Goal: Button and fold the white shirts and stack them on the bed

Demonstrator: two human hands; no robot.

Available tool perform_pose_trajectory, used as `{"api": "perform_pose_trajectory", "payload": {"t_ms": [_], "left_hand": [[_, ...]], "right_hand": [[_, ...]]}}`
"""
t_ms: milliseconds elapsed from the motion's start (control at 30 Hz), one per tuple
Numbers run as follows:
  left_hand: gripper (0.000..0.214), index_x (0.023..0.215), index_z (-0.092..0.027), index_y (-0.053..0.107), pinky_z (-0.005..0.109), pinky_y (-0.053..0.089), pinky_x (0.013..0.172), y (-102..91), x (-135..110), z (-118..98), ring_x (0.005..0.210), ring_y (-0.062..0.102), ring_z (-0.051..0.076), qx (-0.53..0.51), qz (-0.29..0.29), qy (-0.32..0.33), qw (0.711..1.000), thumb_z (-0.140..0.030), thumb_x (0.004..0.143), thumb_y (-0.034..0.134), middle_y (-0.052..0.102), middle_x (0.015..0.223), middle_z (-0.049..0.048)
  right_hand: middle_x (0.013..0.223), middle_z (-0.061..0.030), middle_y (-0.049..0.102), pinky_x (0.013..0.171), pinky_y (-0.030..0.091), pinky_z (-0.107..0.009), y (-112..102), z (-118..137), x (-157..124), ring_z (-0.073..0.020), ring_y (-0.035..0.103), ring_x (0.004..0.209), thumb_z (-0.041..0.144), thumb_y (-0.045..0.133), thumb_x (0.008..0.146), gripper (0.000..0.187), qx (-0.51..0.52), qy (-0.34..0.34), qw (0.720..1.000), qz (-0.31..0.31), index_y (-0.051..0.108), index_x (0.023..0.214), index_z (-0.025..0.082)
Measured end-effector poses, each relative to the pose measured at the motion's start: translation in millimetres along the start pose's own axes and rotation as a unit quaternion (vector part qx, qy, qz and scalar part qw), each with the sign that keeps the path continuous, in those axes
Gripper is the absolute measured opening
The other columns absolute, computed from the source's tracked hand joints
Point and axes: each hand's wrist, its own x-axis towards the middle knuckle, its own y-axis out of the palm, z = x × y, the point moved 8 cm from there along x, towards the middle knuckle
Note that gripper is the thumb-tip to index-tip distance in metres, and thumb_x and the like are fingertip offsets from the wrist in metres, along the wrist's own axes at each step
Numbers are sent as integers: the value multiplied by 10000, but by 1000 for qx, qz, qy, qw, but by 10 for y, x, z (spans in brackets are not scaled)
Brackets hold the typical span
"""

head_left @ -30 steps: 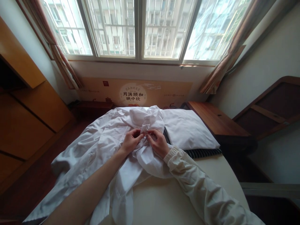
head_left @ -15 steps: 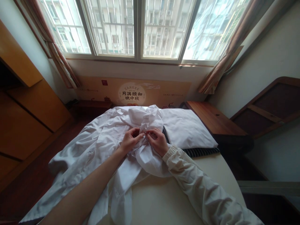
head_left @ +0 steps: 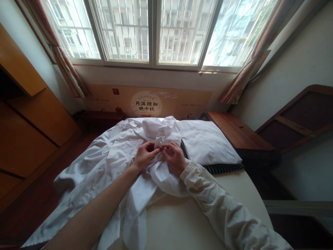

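A rumpled white garment [head_left: 114,159], which looks like a long shirt or coat, spreads over the left side of a pale round-edged table [head_left: 182,222] and hangs past its edge. Both my hands meet over its bunched middle. My left hand [head_left: 145,154], bare-armed, pinches the white cloth between thumb and fingers. Right beside it, my right hand [head_left: 174,156] pinches the same cloth, its fingertips nearly touching the left ones. A light elastic-cuffed sleeve covers the right arm. Whatever small part lies between the fingertips is too small to make out.
Folded white cloth [head_left: 210,142] lies on a black striped item [head_left: 223,169] to the right of the garment. Behind stand a wooden cabinet [head_left: 234,132] and a printed board [head_left: 104,100] below barred windows. Orange cupboards [head_left: 31,132] line the left.
My hands keep almost the same place on the cloth, with only slight finger movement. The garment lies as before.
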Motion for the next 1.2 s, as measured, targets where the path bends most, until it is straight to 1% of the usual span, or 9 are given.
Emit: {"api": "perform_pose_trajectory", "payload": {"t_ms": [233, 500, 600, 733, 867, 1000, 1100, 1200], "left_hand": [[339, 926, -162, 811, 311, 569, 767, 3, 1, -6, 823, 747, 219, -12, -6, -8, 1000, -414, 730, 925, 818, 915, 79], [353, 921, -164, 811, 317, 574, 772, -37, 10, 6, 823, 742, 216, -32, -24, -19, 999, -404, 698, 942, 820, 920, 76], [355, 912, -164, 810, 318, 577, 776, -34, 7, -1, 819, 743, 215, -34, -25, -21, 999, -406, 693, 946, 820, 916, 77], [351, 893, -165, 809, 306, 570, 744, -34, -4, -6, 790, 735, 206, -27, -31, -20, 999, -418, 697, 951, 814, 886, 69], [350, 903, -169, 810, 304, 574, 747, -27, -11, -7, 793, 736, 204, -28, -27, -18, 999, -422, 706, 950, 813, 889, 64], [338, 910, -174, 813, 309, 584, 757, -30, -12, -13, 803, 741, 207, -25, -26, -17, 999, -420, 720, 943, 815, 896, 62], [339, 914, -177, 814, 316, 593, 758, -33, -14, -5, 804, 744, 211, -23, -26, -19, 999, -424, 721, 944, 816, 899, 61], [352, 929, -178, 818, 319, 597, 767, -35, -19, 9, 813, 748, 212, -27, -27, -22, 999, -429, 721, 948, 819, 910, 64]], "right_hand": [[947, -55, 741, 891, 518, -402, 1, -3, -5, -255, 639, 951, 222, 706, 956, 105, -1, -6, 1000, -4, 787, 1019, 246], [906, -56, 760, 847, 525, -394, -13, 42, -9, -245, 653, 888, 266, 715, 972, 119, 17, -4, 1000, -10, 798, 1052, 239], [893, -56, 767, 836, 534, -387, -22, 30, -8, -239, 662, 867, 283, 720, 970, 104, 27, 8, 999, -18, 804, 1015, 240], [884, -62, 774, 824, 544, -380, -25, -13, -7, -240, 678, 868, 294, 718, 959, 101, 36, 33, 998, -27, 798, 939, 235], [919, -71, 791, 839, 557, -388, -21, -53, -15, -248, 693, 895, 328, 731, 950, 124, 52, 63, 996, -24, 810, 954, 232], [940, -85, 803, 829, 571, -391, -8, -140, -31, -257, 716, 896, 402, 717, 965, 206, 75, 98, 992, -21, 827, 951, 229], [951, -82, 818, 819, 590, -384, 33, -270, -51, -257, 743, 886, 458, 685, 980, 282, 132, 145, 980, -21, 832, 949, 219], [934, -83, 825, 788, 600, -374, 104, -363, -70, -259, 758, 857, 503, 724, 943, 323, 180, 186, 966, -7, 834, 952, 200]]}}
